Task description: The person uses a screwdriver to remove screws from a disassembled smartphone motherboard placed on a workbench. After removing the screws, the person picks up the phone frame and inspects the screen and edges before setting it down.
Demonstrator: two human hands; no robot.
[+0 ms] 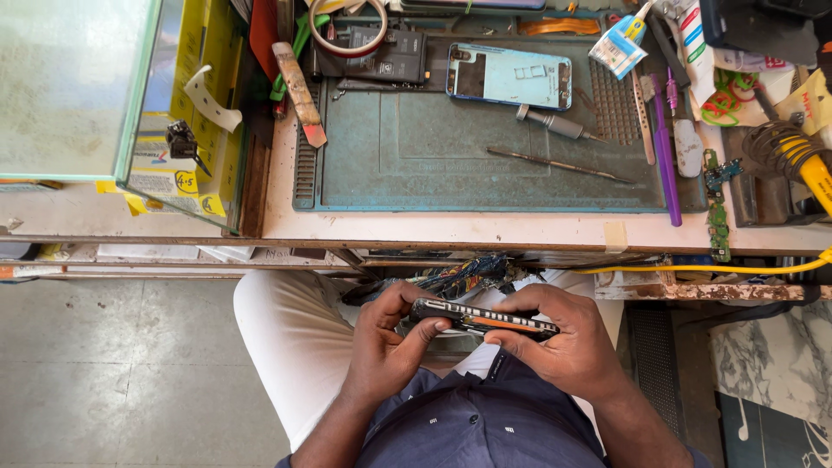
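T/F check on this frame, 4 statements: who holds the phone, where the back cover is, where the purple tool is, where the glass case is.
1. Both hands, left hand and right hand, hold the phone. True.
2. The blue back cover lies on the floor. False: it lies on the green mat.
3. The purple tool is in the right hand. False: it lies at the mat's right edge.
4. A glass case stands left of the mat. True.

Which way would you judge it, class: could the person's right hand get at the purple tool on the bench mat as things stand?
Probably not yet: the right hand and left hand both grip the opened phone in the lap; the purple tool lies uncovered.
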